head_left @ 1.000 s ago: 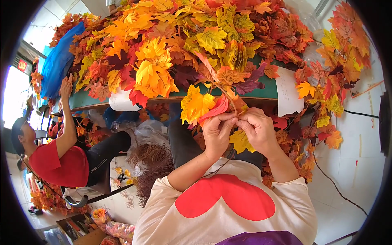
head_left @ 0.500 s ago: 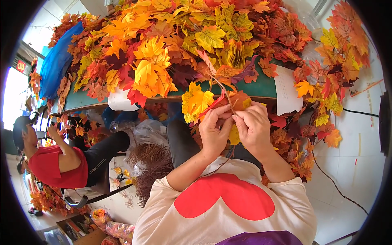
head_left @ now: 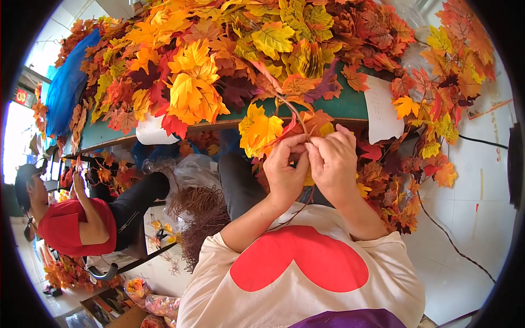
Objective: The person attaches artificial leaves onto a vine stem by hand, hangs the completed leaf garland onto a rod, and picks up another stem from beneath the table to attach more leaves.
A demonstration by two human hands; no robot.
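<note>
In front of my chest, both hands work on a thin brown stem point(head_left: 294, 111) of an artificial maple-leaf garland. My left hand point(head_left: 285, 170) is closed, thumb and fingertips pinching the stem. Right beside it, my right hand point(head_left: 332, 167) pinches the same spot, and the two sets of fingertips almost meet. A yellow-orange artificial leaf point(head_left: 260, 131) hangs off the stem beyond my left hand, with red, orange and purple leaves close by. From below my hands a bare tail of the stem runs down over my shirt. My fingers hide the exact joint.
A big heap of artificial leaves point(head_left: 219, 49) covers the green table point(head_left: 240, 115). Paper sheets point(head_left: 381, 109) hang at its edge. Leaf garlands point(head_left: 437, 109) dangle at the right. Brown wiry stems point(head_left: 205, 229) lie by my left leg. A person in red point(head_left: 76, 227) sits at the left.
My view has shifted slightly, so the table and heap sit a little further left. Both hands keep pinching the stem, with small finger movements. The person at the left has raised their hands.
</note>
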